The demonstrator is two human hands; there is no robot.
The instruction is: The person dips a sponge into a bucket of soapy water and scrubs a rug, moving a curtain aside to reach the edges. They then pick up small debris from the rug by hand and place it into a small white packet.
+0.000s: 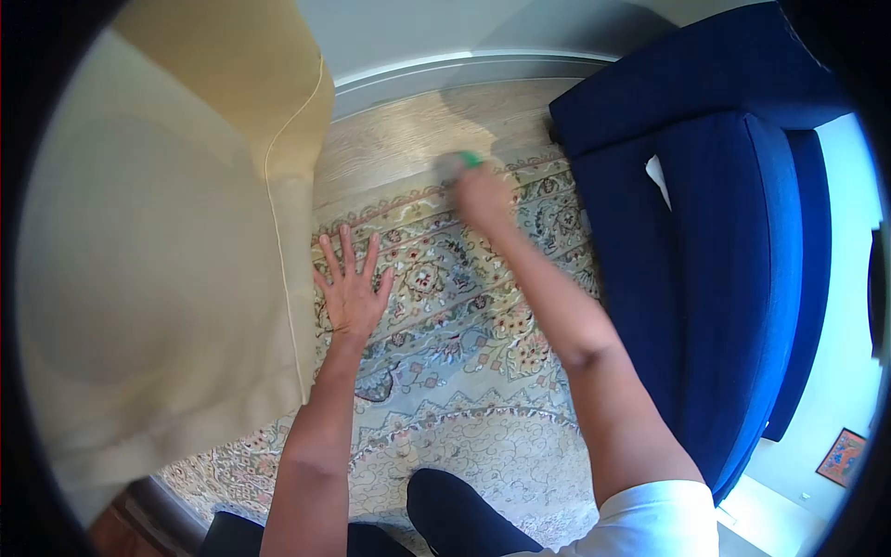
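Note:
My left hand [353, 299] lies flat on the patterned rug [445, 343], its fingers spread, near the beige sofa. Farther forward and to the right, my right hand [484, 199] is closed around a small green-and-grey object [467, 161]. Motion smears both that hand and the object, so I cannot tell its exact kind. It overlaps the rug's far border in this view, close to the pale wooden floor [399, 139].
The beige sofa [176, 241] rises on the left, and a dark blue sofa [687, 223] stands on the right with a white scrap [658, 180] on it. A grey wall with a baseboard [445, 72] closes off the far side. My dark-clad knee [445, 506] is at the bottom.

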